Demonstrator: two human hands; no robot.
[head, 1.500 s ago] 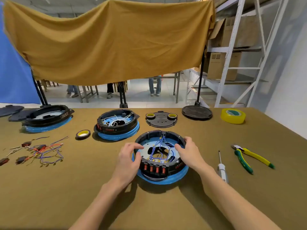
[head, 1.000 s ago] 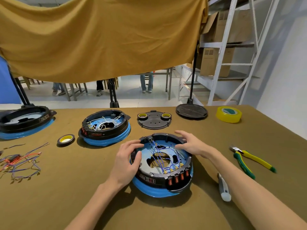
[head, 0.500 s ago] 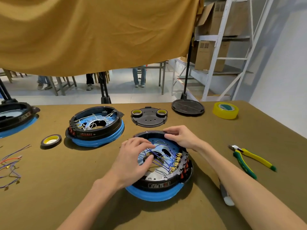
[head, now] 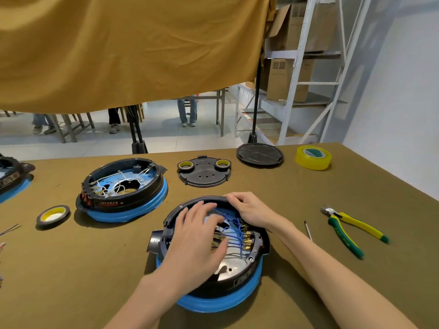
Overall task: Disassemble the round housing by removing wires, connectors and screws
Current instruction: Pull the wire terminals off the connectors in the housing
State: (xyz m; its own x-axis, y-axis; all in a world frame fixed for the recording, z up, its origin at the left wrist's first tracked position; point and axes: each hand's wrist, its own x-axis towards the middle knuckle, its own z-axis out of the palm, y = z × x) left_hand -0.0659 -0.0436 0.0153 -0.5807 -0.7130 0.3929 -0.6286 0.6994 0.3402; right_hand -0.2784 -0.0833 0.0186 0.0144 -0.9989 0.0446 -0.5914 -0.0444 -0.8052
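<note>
The round housing (head: 215, 296), a black ring on a blue base, lies on the table in front of me. Blue wires (head: 231, 236) run across its inside to a row of brass connectors (head: 245, 236) on its right side. My left hand (head: 197, 241) lies spread over the metal plate inside, fingers straight, hiding much of the interior. My right hand (head: 251, 212) sits on the far right rim with its fingers curled over the edge.
A second housing with white wires (head: 123, 186) stands at the left, a third (head: 11, 179) at the table's left edge. Behind are a black cover plate (head: 204, 174), a round lid (head: 260, 154) and yellow tape (head: 313, 157). Pliers (head: 351, 230) and a screwdriver (head: 308, 230) lie right; a small tape roll (head: 52, 216) lies left.
The housing has turned counter-clockwise, bringing the connectors from the front to the right. My left hand went from the left rim onto the inside; my right hand shifted to the far rim.
</note>
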